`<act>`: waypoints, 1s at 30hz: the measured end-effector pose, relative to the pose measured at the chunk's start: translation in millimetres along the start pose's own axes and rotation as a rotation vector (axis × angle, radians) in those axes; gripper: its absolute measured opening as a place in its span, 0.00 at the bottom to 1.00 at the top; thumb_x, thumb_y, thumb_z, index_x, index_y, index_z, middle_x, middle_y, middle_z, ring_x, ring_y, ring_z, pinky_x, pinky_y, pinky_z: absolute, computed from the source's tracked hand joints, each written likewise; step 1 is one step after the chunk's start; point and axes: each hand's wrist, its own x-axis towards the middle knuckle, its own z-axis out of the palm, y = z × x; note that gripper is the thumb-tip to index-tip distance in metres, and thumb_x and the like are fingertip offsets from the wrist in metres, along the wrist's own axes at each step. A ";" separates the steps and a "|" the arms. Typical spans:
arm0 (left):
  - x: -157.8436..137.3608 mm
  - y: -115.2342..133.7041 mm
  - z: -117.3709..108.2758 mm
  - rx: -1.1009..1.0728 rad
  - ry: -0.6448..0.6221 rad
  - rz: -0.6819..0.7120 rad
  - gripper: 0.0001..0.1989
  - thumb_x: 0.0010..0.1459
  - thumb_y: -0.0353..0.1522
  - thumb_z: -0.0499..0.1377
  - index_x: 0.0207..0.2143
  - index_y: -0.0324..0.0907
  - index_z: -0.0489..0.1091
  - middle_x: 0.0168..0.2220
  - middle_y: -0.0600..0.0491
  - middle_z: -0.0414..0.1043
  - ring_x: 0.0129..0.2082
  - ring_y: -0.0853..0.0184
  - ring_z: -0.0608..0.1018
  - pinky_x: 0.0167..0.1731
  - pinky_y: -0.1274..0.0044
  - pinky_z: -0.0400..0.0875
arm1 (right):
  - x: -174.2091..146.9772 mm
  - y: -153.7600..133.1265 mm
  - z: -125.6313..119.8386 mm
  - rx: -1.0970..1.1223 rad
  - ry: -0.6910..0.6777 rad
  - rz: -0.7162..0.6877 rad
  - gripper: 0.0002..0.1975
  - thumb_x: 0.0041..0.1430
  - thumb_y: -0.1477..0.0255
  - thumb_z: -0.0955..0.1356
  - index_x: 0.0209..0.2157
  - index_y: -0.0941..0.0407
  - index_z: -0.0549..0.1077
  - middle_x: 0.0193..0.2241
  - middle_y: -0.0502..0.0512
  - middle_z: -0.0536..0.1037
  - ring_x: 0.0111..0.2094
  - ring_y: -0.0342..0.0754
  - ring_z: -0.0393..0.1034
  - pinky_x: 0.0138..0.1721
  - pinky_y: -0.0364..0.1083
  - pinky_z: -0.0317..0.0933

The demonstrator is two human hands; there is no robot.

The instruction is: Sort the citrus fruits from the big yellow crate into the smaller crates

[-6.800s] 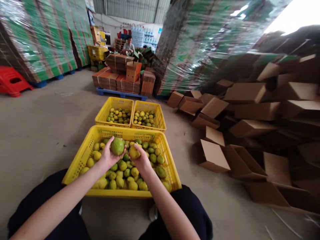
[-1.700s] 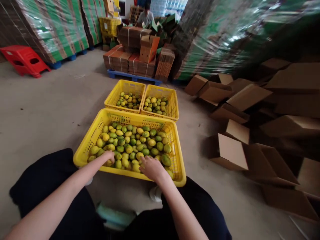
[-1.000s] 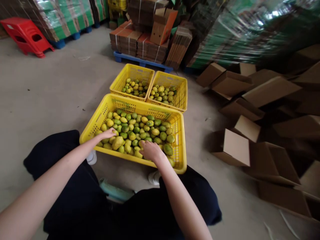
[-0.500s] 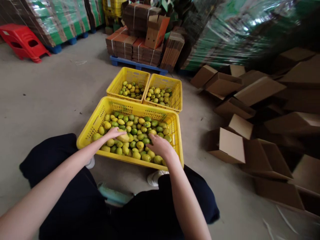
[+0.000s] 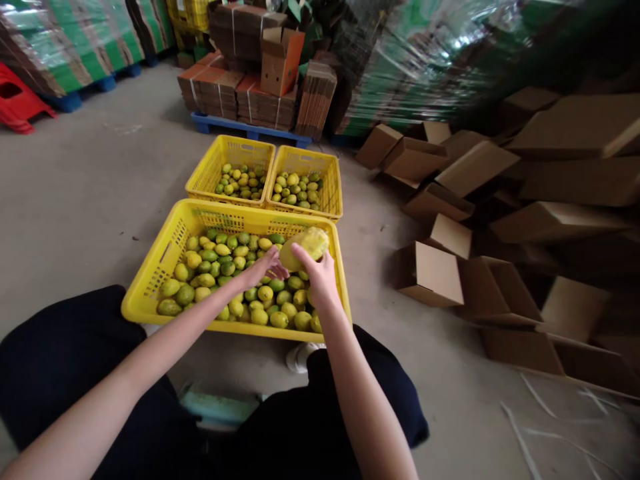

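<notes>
Over the front yellow crate (image 5: pixel 155 257), our right hand (image 5: pixel 321 272) now clasps the knobbly lemon (image 5: pixel 309 244), freeing our loose-fingered left hand (image 5: pixel 263 268).

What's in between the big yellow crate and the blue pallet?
Two smaller yellow crates, side by side, with yellow and green fruit inside. The head view shows it.

Knobbly rind on the held lemon (image 5: pixel 309 245), smooth plastic crate (image 5: pixel 155 263) at nine o'clock, glossy stretch film (image 5: pixel 440 57) gleaming at one, matt cardboard boxes (image 5: pixel 439 272) at three!
</notes>
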 end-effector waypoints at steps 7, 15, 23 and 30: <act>15.5 -87.5 7.6 0.661 0.012 -0.071 0.21 0.46 0.37 0.67 0.43 0.44 0.71 0.47 0.45 0.72 0.51 0.50 0.71 0.53 0.65 0.63 | 4.1 -0.4 -37.6 0.396 -0.045 0.369 0.23 0.53 0.49 0.65 0.41 0.53 0.67 0.36 0.57 0.78 0.42 0.55 0.76 0.42 0.55 0.73; 32.1 -112.3 20.9 0.787 -0.020 -0.124 0.26 0.41 0.32 0.69 0.45 0.40 0.70 0.54 0.37 0.65 0.57 0.40 0.64 0.55 0.59 0.60 | 5.2 3.2 -38.2 0.402 -0.069 0.458 0.20 0.53 0.53 0.65 0.42 0.52 0.65 0.40 0.56 0.76 0.43 0.53 0.76 0.43 0.53 0.72; 50.1 -95.2 -20.2 0.696 -0.253 -0.115 0.10 0.42 0.35 0.67 0.30 0.45 0.75 0.31 0.53 0.77 0.36 0.60 0.78 0.41 0.73 0.71 | -1.6 -9.2 -28.6 0.496 -0.023 0.526 0.16 0.54 0.60 0.67 0.42 0.53 0.67 0.34 0.55 0.78 0.36 0.52 0.77 0.38 0.52 0.73; 44.7 -96.4 5.9 0.809 -0.148 -0.107 0.21 0.39 0.29 0.69 0.40 0.42 0.72 0.48 0.44 0.73 0.50 0.51 0.74 0.50 0.67 0.67 | -6.0 -20.7 -23.0 0.619 0.067 0.648 0.11 0.57 0.64 0.67 0.40 0.54 0.70 0.32 0.52 0.78 0.33 0.47 0.76 0.28 0.43 0.70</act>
